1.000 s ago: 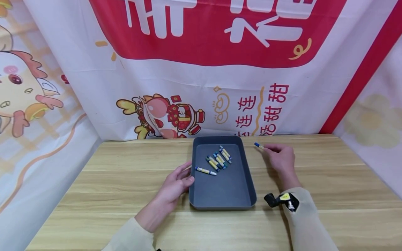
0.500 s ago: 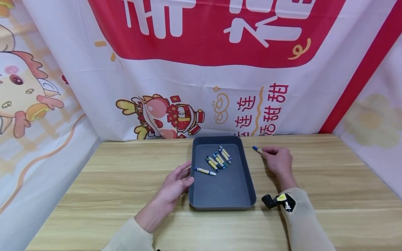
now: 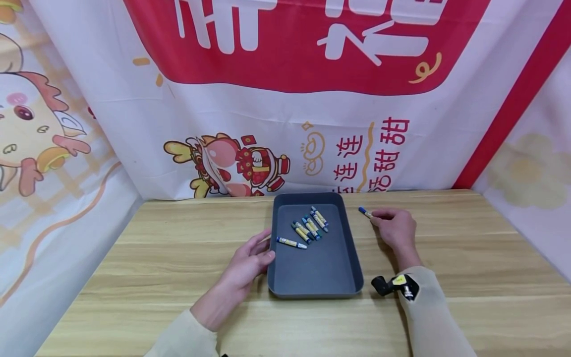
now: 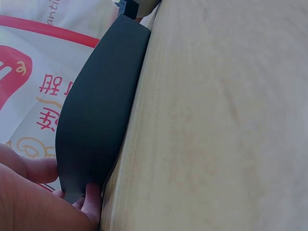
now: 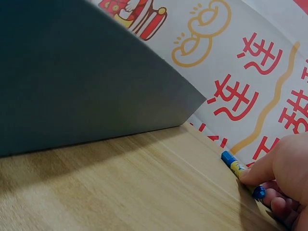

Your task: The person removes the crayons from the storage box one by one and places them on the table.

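My right hand point(image 3: 396, 229) pinches a blue crayon point(image 3: 365, 212) with a pale yellow wrapper between thumb and fingers. It is at or just above the table, right of the tray; in the right wrist view the crayon point(image 5: 233, 161) slants, its blue tip pointing away from the hand. My left hand point(image 3: 247, 265) holds the left side of the dark grey tray point(image 3: 316, 277), thumb at the rim and fingers against the outer wall. Inside the tray lie several crayons point(image 3: 311, 227) in a slanting cluster, and a white-tipped crayon point(image 3: 292, 243) lies apart near the left wall.
The wooden table point(image 3: 178, 248) extends on both sides of the tray. A printed cloth point(image 3: 285, 109) hangs behind the table's back edge, with more cloth at the sides. A small black camera mount point(image 3: 397, 285) sits on the right wrist.
My right hand has shifted slightly left and down toward the table with the blue crayon, then stayed there. The left hand, tray and crayons inside it look unchanged.
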Action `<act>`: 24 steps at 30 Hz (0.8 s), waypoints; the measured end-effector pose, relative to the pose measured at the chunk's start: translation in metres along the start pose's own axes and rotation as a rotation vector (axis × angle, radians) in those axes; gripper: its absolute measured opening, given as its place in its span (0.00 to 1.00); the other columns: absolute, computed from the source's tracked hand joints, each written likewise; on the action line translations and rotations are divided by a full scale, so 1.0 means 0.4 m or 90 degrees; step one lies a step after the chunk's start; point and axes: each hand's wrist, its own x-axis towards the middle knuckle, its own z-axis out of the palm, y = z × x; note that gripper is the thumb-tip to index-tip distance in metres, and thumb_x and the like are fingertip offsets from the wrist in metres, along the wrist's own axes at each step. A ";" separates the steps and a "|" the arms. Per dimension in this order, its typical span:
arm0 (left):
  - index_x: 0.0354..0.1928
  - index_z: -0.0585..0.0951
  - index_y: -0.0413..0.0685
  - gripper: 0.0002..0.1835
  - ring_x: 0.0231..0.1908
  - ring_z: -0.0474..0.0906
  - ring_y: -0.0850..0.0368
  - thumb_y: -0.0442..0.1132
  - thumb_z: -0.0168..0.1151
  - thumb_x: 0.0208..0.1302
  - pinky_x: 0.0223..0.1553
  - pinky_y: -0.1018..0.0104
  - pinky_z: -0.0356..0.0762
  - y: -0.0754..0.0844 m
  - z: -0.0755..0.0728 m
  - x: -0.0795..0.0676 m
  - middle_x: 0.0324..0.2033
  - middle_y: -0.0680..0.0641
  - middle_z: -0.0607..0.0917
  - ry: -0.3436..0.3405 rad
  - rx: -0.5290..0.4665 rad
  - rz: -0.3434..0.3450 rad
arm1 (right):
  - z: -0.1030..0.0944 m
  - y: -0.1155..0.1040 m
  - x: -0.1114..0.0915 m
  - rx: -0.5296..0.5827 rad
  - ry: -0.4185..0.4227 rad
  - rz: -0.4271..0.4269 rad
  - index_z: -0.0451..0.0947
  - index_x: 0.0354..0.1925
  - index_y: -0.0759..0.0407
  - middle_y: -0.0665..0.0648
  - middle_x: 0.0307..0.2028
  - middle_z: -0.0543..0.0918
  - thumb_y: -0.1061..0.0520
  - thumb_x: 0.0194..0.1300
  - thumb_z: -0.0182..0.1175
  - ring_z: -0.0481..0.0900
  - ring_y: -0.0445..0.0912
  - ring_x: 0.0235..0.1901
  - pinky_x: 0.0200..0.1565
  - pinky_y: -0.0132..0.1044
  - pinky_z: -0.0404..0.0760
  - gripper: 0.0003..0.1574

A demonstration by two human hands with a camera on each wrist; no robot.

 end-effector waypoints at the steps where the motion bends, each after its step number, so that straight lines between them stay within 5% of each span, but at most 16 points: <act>1: 0.81 0.66 0.55 0.34 0.72 0.75 0.37 0.30 0.57 0.77 0.74 0.41 0.71 0.000 0.000 0.000 0.78 0.35 0.69 0.000 -0.001 0.000 | 0.000 0.001 0.000 -0.002 0.000 -0.002 0.92 0.48 0.57 0.62 0.48 0.93 0.54 0.69 0.70 0.84 0.60 0.59 0.61 0.52 0.77 0.13; 24: 0.81 0.66 0.55 0.34 0.72 0.75 0.38 0.30 0.57 0.77 0.74 0.41 0.71 -0.003 -0.003 0.004 0.79 0.36 0.69 -0.002 -0.003 -0.004 | -0.003 0.002 0.001 -0.024 -0.017 -0.021 0.92 0.50 0.58 0.63 0.50 0.92 0.52 0.68 0.70 0.84 0.61 0.59 0.63 0.54 0.76 0.15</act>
